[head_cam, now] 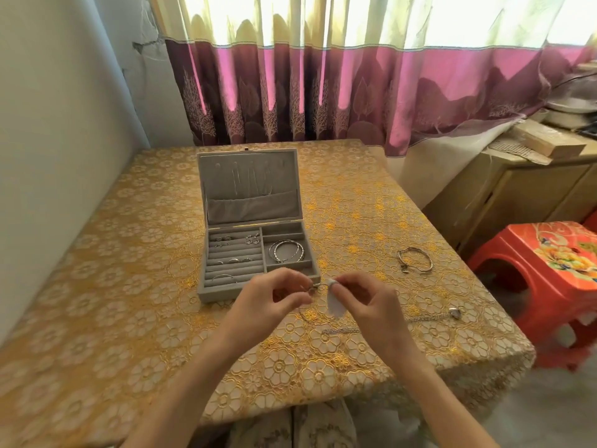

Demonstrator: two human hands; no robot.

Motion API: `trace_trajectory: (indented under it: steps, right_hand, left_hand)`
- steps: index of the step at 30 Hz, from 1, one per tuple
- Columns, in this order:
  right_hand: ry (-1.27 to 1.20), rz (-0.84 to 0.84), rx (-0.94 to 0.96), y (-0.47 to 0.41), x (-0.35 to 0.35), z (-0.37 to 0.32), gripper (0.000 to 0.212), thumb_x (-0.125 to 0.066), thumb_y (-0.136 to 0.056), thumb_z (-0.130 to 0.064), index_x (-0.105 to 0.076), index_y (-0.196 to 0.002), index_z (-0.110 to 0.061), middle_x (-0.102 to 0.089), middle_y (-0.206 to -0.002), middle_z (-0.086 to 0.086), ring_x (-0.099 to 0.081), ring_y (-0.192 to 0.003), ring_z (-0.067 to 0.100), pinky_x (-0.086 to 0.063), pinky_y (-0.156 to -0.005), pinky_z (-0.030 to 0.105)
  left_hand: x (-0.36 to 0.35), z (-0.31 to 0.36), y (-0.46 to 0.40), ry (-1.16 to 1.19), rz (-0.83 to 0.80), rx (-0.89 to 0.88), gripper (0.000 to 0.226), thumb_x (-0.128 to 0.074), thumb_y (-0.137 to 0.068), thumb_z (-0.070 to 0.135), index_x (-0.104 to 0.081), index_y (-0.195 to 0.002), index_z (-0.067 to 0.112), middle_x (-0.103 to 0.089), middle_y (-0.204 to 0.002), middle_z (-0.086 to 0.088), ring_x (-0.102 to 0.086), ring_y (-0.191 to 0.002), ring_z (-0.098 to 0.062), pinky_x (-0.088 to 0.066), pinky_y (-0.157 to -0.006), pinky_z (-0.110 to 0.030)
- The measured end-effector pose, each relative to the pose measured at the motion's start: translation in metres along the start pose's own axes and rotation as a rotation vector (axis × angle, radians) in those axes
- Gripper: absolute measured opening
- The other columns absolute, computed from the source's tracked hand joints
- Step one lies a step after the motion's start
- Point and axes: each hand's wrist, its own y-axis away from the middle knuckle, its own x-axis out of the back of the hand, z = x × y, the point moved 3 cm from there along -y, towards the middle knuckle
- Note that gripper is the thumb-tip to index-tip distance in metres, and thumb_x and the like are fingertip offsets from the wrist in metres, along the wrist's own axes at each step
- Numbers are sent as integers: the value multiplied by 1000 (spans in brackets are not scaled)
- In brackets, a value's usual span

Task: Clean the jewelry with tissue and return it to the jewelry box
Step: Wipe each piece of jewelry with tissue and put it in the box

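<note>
A grey jewelry box [206, 286] stands open on the table, its lid upright with thin chains hanging inside. Rings sit in its left slots and silver bangles [287, 250] lie in a right compartment. Just in front of the box, my left hand [274, 302] pinches a thin silver bracelet [312, 288]. My right hand [365, 302] pinches a white tissue [334, 303] around the other side of that bracelet. Another silver bracelet [415, 259] lies to the right, and a chain with a pendant [454, 313] lies near the right table edge.
The table wears a yellow floral lace cloth [129, 318]. A red plastic stool [546, 286] stands at the right, beside a wooden cabinet [504, 195]. A wall runs along the left and purple curtains [323, 98] hang behind.
</note>
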Motion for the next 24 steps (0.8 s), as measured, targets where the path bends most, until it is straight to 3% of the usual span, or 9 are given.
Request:
trace_trajectory:
  steps: [4, 9, 12, 18, 24]
  right_hand:
    - [10, -75, -23, 8, -14, -1, 5, -66, -83, -16, -65, -85, -21, -67, -77, 0, -62, -72, 12, -54, -68, 31]
    - [205, -158, 90, 11, -31, -11, 7, -65, -84, -19, -66, -91, -16, -65, -80, -6, -59, -74, 3, -48, -66, 14]
    - [250, -139, 132, 12, -34, -14, 5, -64, -86, -19, -65, -90, -18, -63, -78, -7, -58, -73, 1, -45, -65, 11]
    - [189, -128, 115, 21, -35, -21, 5, -62, -86, -19, -59, -85, -22, -58, -74, -14, -57, -74, 4, -44, -61, 11]
    - [97, -99, 29, 29, -28, -17, 10, -60, -87, -17, -57, -81, -25, -61, -73, -6, -57, -68, 5, -44, -58, 12]
  left_hand:
    - [6, -4, 14, -20, 93, 18, 8, -66, -82, 13, -69, -88, 19, -70, -76, 6, -66, -73, -3, -52, -70, -18]
    - [5, -3, 24, -170, 99, -33, 8, -65, -85, 15, -67, -88, 22, -66, -76, 10, -61, -71, -3, -48, -65, -15]
    - [5, -2, 28, -159, 131, -36, 7, -63, -86, 16, -67, -91, 20, -66, -76, 9, -60, -70, -4, -47, -62, -14]
    - [5, 1, 36, -189, 174, -44, 8, -65, -85, 17, -70, -91, 18, -64, -75, 14, -58, -74, 3, -43, -60, -8]
    - [9, -1, 44, -55, 271, 26, 6, -63, -86, 16, -68, -88, 20, -66, -73, 10, -59, -67, 4, -43, -57, -8]
